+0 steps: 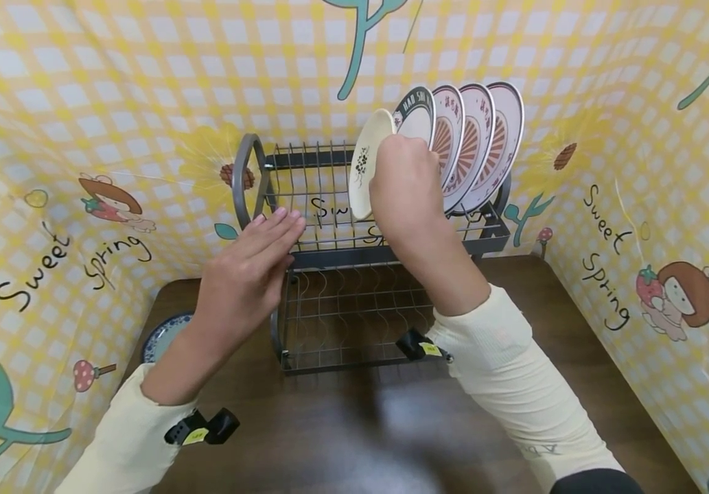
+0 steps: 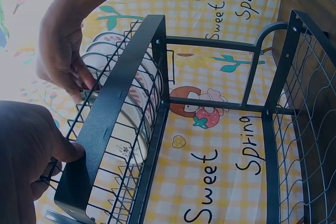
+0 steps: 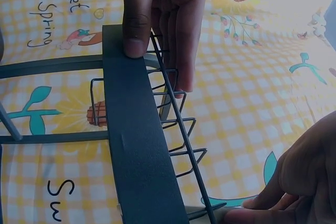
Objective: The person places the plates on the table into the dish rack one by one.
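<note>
My right hand (image 1: 410,185) holds a cream plate (image 1: 363,158) with a dark floral print by its edge, upright in the upper tier of a grey metal dish rack (image 1: 342,258). Right beside that plate stands a plate with a dark green lettered rim (image 1: 419,113). Further right, plates with red fan-like stripes (image 1: 502,147) lean in a row. At the rack's left end my left hand (image 1: 249,261) grips the front rail. Its thumb (image 3: 135,45) presses on the rail's face, while the fingers extend behind the wires. In the left wrist view the cream plate (image 2: 128,142) sits among the wires.
The rack's lower tier (image 1: 354,309) is a wavy wire shelf above the brown table (image 1: 329,439). A blue-rimmed plate (image 1: 155,337) lies on the table at left, partly hidden by my left forearm. Yellow checked cloth (image 1: 144,89) surrounds the table at the back and sides.
</note>
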`<action>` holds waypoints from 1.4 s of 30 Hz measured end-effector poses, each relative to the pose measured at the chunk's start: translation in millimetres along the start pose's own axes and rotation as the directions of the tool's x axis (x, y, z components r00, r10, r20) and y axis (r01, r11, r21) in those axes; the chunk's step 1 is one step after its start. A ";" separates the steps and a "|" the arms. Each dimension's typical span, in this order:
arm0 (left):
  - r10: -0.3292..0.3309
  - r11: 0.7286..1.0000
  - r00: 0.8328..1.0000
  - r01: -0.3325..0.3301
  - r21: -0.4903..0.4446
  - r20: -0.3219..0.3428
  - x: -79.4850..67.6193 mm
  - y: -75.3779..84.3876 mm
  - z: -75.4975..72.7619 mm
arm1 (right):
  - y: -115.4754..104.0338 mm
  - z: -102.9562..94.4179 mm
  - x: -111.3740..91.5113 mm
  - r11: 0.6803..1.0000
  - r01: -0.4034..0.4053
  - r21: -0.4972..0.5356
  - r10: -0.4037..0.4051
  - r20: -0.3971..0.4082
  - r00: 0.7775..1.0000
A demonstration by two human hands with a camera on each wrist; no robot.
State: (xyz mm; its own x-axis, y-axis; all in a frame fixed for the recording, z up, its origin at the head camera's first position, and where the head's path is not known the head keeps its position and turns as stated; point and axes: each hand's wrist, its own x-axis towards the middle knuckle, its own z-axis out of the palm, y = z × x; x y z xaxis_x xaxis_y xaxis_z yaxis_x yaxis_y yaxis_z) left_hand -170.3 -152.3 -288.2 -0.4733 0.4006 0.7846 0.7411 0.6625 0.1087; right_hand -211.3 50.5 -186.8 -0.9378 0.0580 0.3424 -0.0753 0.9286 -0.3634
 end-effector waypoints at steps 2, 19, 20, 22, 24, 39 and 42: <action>0.001 1.000 1.000 -0.001 -0.002 -0.001 0.3 0.0 0.3 | -0.4 0.1 -0.4 1.000 -0.005 0.009 0.005 0.001 1.000; -0.003 1.000 1.000 0.003 -0.010 -0.002 1.0 0.9 0.1 | -0.7 1.9 -2.7 1.000 0.014 0.012 -0.013 -0.043 0.999; -0.004 1.000 1.000 0.004 -0.010 -0.002 1.1 1.0 0.2 | -0.8 1.4 -2.7 1.000 0.011 0.013 -0.011 -0.042 0.999; -0.004 1.000 1.000 0.004 -0.010 -0.001 1.3 1.0 0.3 | -0.7 0.6 -2.6 1.000 0.009 0.017 -0.008 -0.047 0.999; -0.005 1.000 1.000 0.005 -0.010 0.001 1.3 1.0 0.3 | -0.6 -0.7 -2.6 1.000 0.006 0.015 -0.005 -0.050 0.999; -0.019 1.000 1.000 0.019 -0.003 0.025 0.8 1.8 -1.0 | 0.6 -2.1 -5.5 0.999 0.029 -0.035 -0.029 -0.018 0.999; -0.019 1.000 1.000 0.019 0.000 0.024 0.8 1.7 -1.4 | 0.1 1.4 -7.3 0.997 0.035 -0.076 -0.038 -0.032 0.999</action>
State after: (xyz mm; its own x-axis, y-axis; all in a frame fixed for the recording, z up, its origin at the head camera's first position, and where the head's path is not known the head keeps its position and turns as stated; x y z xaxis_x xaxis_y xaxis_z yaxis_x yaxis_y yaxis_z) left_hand -168.8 -151.7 -286.6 -0.4986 0.4033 0.7673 0.7320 0.6700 0.1236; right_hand -204.9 49.7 -190.5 -0.9230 0.0346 0.3831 -0.0823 0.9551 -0.2845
